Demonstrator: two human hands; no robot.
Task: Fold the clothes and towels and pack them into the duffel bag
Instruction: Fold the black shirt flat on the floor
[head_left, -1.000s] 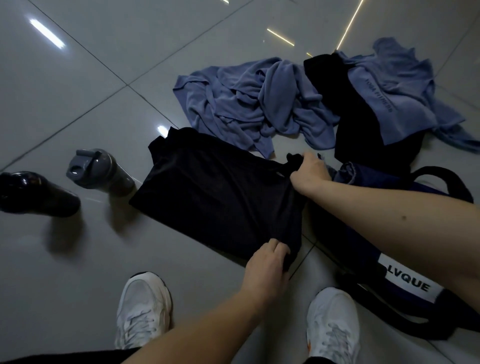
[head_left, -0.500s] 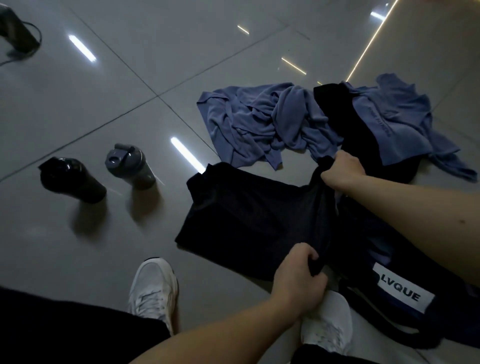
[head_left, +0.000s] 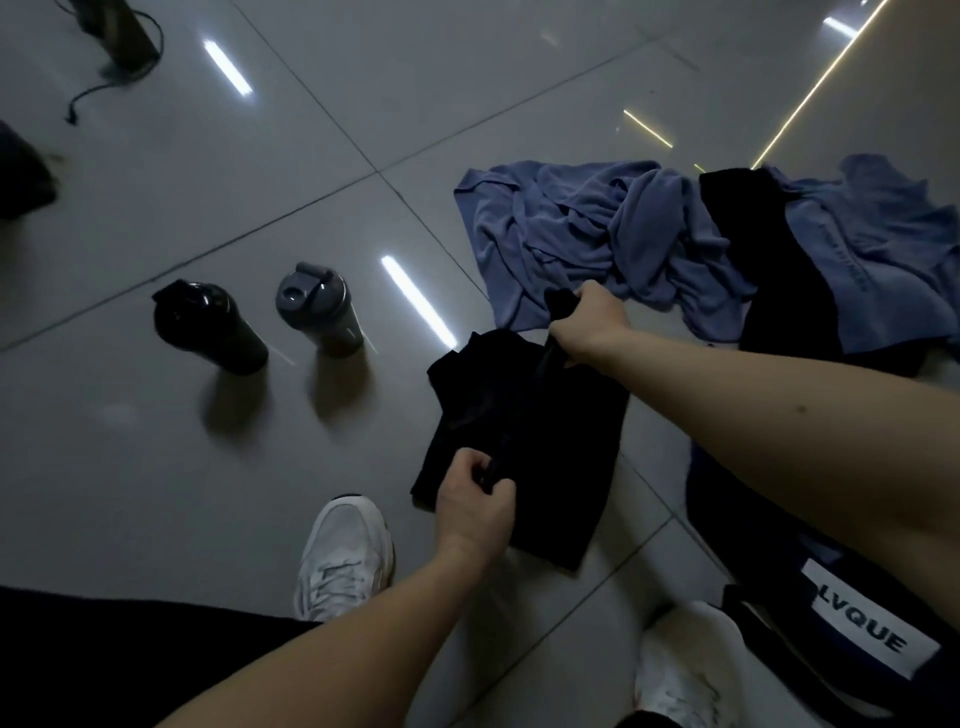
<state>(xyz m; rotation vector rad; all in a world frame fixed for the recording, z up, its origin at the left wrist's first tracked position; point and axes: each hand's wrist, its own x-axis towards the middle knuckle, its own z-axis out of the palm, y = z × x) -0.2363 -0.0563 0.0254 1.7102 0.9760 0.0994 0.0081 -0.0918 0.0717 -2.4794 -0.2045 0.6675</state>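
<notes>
On the floor, the left hand (head_left: 475, 501) and right hand (head_left: 589, 322) each grasp the half-folded black garment (head_left: 524, 441), while the blue towels (head_left: 597, 234) lie unfolded and nothing looks packed in the duffel bag (head_left: 831, 613).

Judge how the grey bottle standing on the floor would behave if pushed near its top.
The grey bottle stands upright and looks tall for its base, so it would probably tip rather than slide. Its round body would likely roll on the glossy floor. Its weight cannot be judged.

A black plastic shaker bottle (head_left: 208, 325) and a grey lidded bottle (head_left: 319, 306) are set near each other on the glossy grey tiled floor (head_left: 156, 182).
</notes>
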